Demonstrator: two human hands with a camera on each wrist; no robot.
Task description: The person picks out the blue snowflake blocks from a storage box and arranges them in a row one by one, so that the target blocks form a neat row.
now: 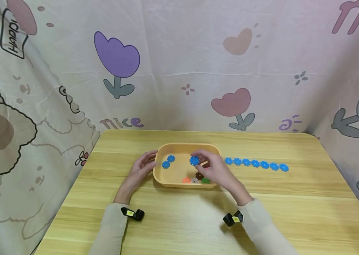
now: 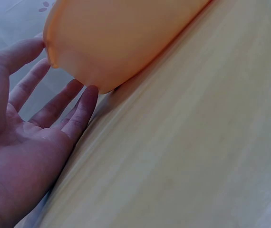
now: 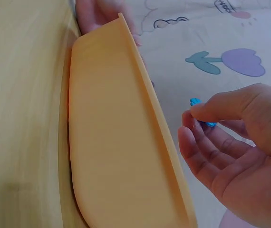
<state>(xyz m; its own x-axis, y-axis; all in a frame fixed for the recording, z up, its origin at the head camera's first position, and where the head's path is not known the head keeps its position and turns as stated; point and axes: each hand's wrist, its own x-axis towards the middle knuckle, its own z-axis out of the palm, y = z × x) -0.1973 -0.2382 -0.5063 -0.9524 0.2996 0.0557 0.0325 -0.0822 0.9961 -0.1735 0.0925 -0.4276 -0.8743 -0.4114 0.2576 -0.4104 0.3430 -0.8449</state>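
Note:
A yellow-orange plastic tray (image 1: 179, 185) with raised walls stands on the table. My left hand (image 1: 139, 170) touches its left end; in the left wrist view the fairly straight fingers (image 2: 84, 111) rest against the tray's end wall (image 2: 88, 61). Above the tray's right half, my right hand (image 1: 212, 168) pinches a blue snowflake disc (image 1: 194, 160) between thumb and fingertips. The right wrist view shows this blue disc (image 3: 210, 124) mostly covered by the thumb. Two other blue discs (image 1: 166, 164) lie in the tray's left part.
Orange (image 1: 186, 180), whitish (image 1: 194, 180), brown (image 1: 199, 175) and green (image 1: 205, 181) discs lie at the tray's near right, partly under the right hand. Right of the tray, several blue discs (image 1: 255, 163) form a row on the wooden table (image 1: 179, 219). A patterned cloth (image 1: 173, 53) hangs behind.

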